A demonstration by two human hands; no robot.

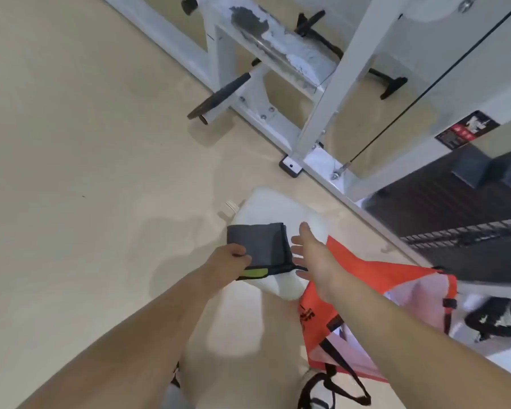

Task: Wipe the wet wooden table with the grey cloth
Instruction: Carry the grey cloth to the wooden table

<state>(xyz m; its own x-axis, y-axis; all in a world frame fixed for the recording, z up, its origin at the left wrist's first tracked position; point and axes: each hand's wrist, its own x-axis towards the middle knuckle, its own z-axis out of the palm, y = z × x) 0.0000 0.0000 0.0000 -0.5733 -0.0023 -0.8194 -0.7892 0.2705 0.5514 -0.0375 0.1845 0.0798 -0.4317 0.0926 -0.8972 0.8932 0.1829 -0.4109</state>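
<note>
Grey cloth (255, 245) folded, pinched in left hand (229, 261) fingers, right hand (310, 255) splayed empty at 3 o'clock, wiping not started yet

Cloth (255, 245) lies over jug (278, 208), bag (366, 278) to its right.

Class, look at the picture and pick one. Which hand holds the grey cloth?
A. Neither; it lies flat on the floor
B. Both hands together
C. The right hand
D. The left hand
D. The left hand pinches the near edge of the folded grey cloth, while the right hand is spread open beside the cloth without gripping it.
</note>
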